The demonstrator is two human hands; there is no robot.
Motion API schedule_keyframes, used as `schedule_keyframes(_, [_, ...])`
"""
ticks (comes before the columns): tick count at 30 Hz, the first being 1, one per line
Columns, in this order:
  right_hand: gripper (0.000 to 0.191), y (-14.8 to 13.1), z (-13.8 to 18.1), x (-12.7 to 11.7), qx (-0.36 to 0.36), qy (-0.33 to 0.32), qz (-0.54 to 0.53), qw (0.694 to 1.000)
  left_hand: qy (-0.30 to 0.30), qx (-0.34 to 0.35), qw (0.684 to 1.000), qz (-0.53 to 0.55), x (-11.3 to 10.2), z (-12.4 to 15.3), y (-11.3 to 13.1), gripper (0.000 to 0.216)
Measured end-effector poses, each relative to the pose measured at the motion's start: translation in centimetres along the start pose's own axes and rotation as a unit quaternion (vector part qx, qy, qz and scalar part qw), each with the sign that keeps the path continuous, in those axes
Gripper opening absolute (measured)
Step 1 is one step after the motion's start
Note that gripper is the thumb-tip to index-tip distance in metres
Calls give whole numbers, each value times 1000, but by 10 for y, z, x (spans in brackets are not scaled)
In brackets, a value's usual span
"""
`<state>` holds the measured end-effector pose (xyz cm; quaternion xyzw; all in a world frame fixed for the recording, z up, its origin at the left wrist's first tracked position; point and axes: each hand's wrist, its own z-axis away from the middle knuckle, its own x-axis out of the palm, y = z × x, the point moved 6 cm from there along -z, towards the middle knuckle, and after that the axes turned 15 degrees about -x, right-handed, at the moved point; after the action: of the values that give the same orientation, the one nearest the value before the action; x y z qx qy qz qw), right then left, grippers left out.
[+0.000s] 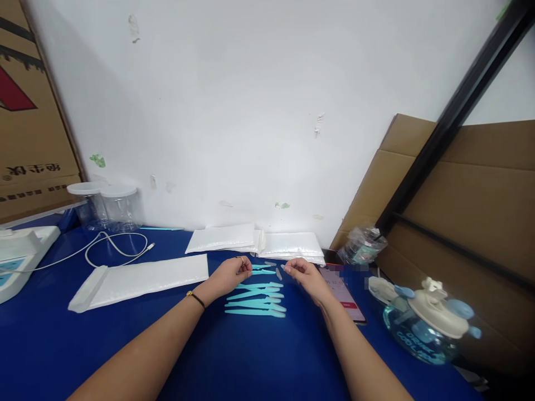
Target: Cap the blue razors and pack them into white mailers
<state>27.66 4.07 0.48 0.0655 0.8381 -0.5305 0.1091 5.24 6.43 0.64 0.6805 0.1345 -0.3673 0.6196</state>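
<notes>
Several turquoise eyebrow razors lie in a loose column on the blue table, their blade ends pointing right with pale covers. My left hand is closed, thumb and fingertips pinching the handle end of a turquoise eyebrow razor at the top of the column. Opposite it, my right hand is also closed, its fingertips pinching a small translucent blade cap. Another translucent cap lies between the two hands. The fingers partly hide what they grip.
White padded mailers lie along the wall, and a longer mailer is at left. A phone and a clear blue water bottle are at right. Lidded clear jars, a white cable and a white device occupy the left.
</notes>
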Motion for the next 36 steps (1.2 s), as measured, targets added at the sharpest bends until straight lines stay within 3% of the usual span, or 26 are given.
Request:
schedule_keyframes(13, [31, -5, 1, 19, -11, -53, -5, 999, -1, 9, 1000, -4, 1, 3, 5, 27])
schedule_keyframes(22, [28, 2, 7, 31, -8, -137, 51, 989, -77, -3, 997, -16, 25, 5, 4, 26])
schedule_keyframes(24, [26, 1, 5, 25, -28, -142, 103, 984, -52, 10, 997, -51, 22, 4, 5, 25])
schedule_keyframes(27, [22, -6, 0, 11, -95, -96, 199, 971, 53, 41, 991, -119, 5, 2, 5, 25])
schedule_keyframes(29, [28, -9, -2, 9, -133, -110, 245, 954, 101, 36, 981, -162, -4, -1, 2, 29])
schedule_keyframes(33, [28, -4, -3, 17, -151, -194, 314, 917, 111, 7, 970, -216, -8, -7, -8, 28])
schedule_keyframes(36, [16, -3, -3, 17, -150, -194, 364, 899, 106, 3, 965, -238, -7, -8, -9, 17])
